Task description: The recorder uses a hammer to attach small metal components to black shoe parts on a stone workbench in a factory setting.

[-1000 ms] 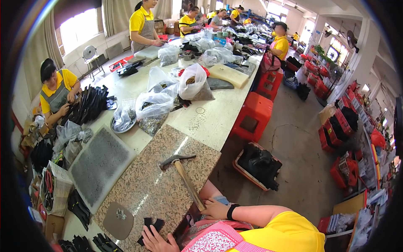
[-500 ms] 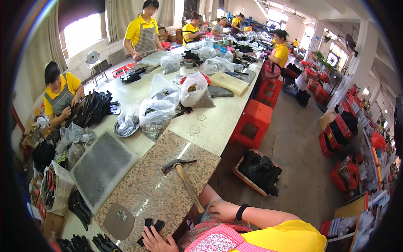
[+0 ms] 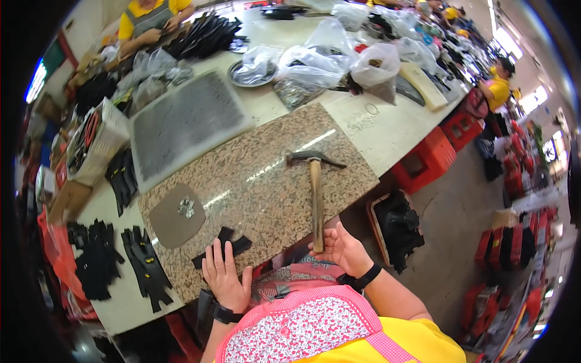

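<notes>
My left hand (image 3: 225, 277) lies flat, fingers spread, on the near edge of a speckled granite slab (image 3: 254, 187), touching black cut strips (image 3: 224, 243). My right hand (image 3: 342, 247) is open at the butt end of a wooden-handled hammer (image 3: 315, 192) that lies on the slab, its dark head pointing away from me. The fingers rest beside the handle end without wrapping it. A grey oval pad (image 3: 176, 215) with small metal pieces on it sits left of the strips.
A grey textured mat (image 3: 184, 121) lies behind the slab. Black cut pieces (image 3: 142, 266) are stacked at the left, clear plastic bags (image 3: 315, 60) further back. A person in yellow (image 3: 151, 18) works across the table. Red crates (image 3: 426, 163) and a box of black parts (image 3: 396, 227) stand on the floor at right.
The view has swung down and closer to the slab. My hands and the hammer keep about the same places; the right hand stays at the handle's end.
</notes>
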A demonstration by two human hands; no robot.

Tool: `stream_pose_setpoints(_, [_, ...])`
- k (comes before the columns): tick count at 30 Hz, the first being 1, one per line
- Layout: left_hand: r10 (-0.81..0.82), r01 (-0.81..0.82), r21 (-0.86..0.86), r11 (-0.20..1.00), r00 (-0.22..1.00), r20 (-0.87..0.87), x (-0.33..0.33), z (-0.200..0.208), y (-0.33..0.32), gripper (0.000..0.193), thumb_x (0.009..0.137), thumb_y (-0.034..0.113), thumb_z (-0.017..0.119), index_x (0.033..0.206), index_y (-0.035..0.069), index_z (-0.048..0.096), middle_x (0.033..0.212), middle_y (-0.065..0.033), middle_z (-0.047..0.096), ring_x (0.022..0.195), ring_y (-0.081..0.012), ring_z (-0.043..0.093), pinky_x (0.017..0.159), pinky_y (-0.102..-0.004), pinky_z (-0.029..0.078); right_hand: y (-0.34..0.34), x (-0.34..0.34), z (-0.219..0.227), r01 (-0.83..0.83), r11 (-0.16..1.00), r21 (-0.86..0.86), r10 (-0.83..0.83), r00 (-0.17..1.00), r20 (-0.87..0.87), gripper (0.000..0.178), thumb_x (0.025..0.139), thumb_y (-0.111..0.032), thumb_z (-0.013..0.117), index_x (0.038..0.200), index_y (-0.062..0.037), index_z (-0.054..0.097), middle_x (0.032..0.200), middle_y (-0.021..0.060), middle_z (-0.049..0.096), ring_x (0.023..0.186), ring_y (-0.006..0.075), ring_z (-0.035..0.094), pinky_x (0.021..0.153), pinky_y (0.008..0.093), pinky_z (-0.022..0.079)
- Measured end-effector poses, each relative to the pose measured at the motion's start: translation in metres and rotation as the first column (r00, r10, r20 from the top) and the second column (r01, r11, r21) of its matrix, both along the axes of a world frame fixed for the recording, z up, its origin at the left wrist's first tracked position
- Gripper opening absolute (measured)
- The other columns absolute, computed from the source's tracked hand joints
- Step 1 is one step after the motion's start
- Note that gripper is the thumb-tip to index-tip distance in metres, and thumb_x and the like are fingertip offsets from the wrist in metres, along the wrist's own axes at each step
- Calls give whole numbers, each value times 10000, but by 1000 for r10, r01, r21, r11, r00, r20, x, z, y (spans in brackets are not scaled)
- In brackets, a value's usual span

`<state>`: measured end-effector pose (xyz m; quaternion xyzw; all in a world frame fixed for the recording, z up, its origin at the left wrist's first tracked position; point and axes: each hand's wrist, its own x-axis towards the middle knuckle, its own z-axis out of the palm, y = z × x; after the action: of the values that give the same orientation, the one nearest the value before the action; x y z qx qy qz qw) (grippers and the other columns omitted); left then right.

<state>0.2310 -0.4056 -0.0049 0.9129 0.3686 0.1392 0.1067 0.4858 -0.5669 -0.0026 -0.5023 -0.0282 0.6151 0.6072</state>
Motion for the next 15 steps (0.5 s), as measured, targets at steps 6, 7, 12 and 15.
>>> stream_pose_setpoints(6, [77,-76,-92,993,997,0,-11,7,-6,734,845,299,654,1473,55,363,1541,-193,299,1418,-397,254,1142,-526,185,2,-6,-12,16,996,87,-11,999,-54,368,1017,-347,484,1141,-5,535,1008,160,654,899,273,659,815,387,542])
stream_pose_setpoints(7, [96,-87,-121,989,993,68,-10,11,-8,720,841,268,656,1465,51,371,1537,-191,306,1415,-400,261,1142,-529,191,4,-4,-4,53,997,49,-49,996,-69,314,1002,-281,529,1142,0,532,933,127,642,832,240,646,760,361,552])
stream_pose_setpoints(12, [127,-73,-191,979,949,288,-24,25,-4,545,801,129,679,1320,44,535,1431,-182,453,1304,-399,420,1089,-482,319,12,20,34,60,987,151,-69,996,52,341,989,-243,531,1222,6,514,795,78,605,644,186,598,596,300,509])
stream_pose_setpoints(15, [124,-62,-206,977,945,302,-30,23,-4,513,810,115,673,1302,38,553,1402,-172,486,1279,-377,453,1070,-459,354,38,23,42,255,966,-41,-257,963,-81,356,989,-200,509,1315,-60,478,773,48,553,572,139,535,527,270,459])
